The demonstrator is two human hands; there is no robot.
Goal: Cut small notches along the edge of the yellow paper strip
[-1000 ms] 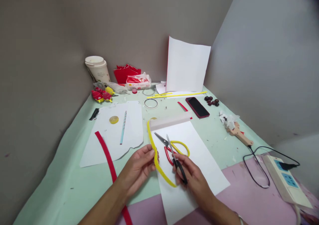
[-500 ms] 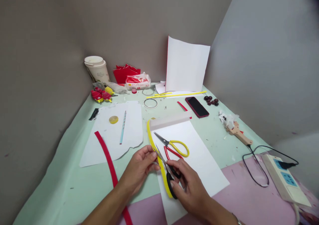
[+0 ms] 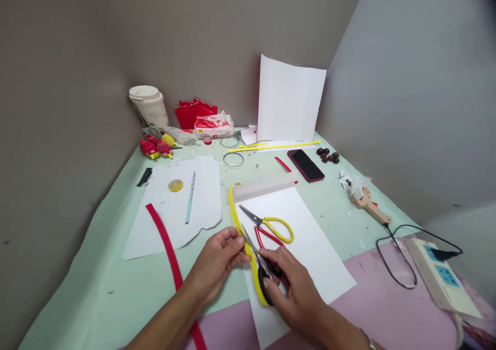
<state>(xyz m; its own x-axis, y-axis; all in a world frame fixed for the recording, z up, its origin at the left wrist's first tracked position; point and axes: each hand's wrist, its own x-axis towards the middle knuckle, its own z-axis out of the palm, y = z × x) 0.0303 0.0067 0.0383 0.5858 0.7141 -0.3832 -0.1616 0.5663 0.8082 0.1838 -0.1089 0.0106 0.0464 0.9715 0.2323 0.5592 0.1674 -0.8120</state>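
Observation:
My left hand (image 3: 220,257) pinches a long yellow strip (image 3: 257,283) whose edge is finely notched. In my right hand (image 3: 292,283) are black-handled scissors (image 3: 264,283), their blades lying across the strip close to my left fingertips. The strip's far end curves up beside a white sheet (image 3: 306,259). On that sheet lies a second pair of scissors (image 3: 267,224) with one yellow and one red handle, out of both hands. A red strip (image 3: 170,254) runs past my left forearm, which covers part of it.
Left of my hands, a pencil (image 3: 190,197) and a yellow tape roll (image 3: 175,185) lie on white paper (image 3: 155,236). A phone (image 3: 306,165) and a glue gun (image 3: 372,208) are to the right, near a power strip (image 3: 444,277). A lidded cup (image 3: 149,107) stands at the back left.
The scissors' handles have drawn slightly closer together and shifted a little left along the yellow strip. My left hand keeps its pinch, nearly in place. The whole view has shifted very slightly.

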